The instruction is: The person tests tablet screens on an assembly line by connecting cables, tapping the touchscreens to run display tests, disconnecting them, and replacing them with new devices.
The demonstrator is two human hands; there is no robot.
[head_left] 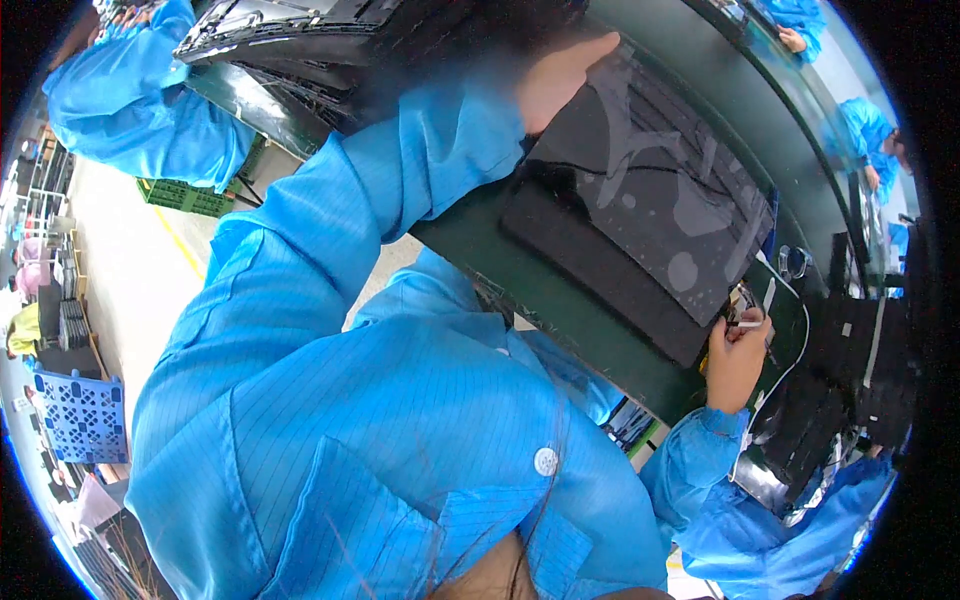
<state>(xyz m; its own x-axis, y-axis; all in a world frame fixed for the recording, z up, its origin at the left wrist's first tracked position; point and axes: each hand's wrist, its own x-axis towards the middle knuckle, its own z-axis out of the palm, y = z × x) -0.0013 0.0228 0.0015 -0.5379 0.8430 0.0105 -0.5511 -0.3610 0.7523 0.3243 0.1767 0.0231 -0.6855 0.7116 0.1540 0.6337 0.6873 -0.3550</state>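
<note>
A dark flat panel (650, 190) with glossy, film-like patches lies aslant on a thick black pad (600, 275) on the green bench. My left hand (562, 80) reaches to the panel's far left corner, one digit stretched out along the edge; a dark blur hides its other fingers. At the panel's near right corner, my right hand (737, 362) is closed, its fingers pinched around a small thing with white and metallic parts. Fingers cover most of that thing, so its kind is unclear. A white cable (803, 330) curves past this hand.
Black frames or housings (290, 40) are stacked at the far left. Dark parts (830, 370) lie to the right beside a blue-sleeved arm (800, 545). A person in blue (150, 110) works at upper left. A blue crate (82, 415) and a green crate (190, 196) stand on the floor.
</note>
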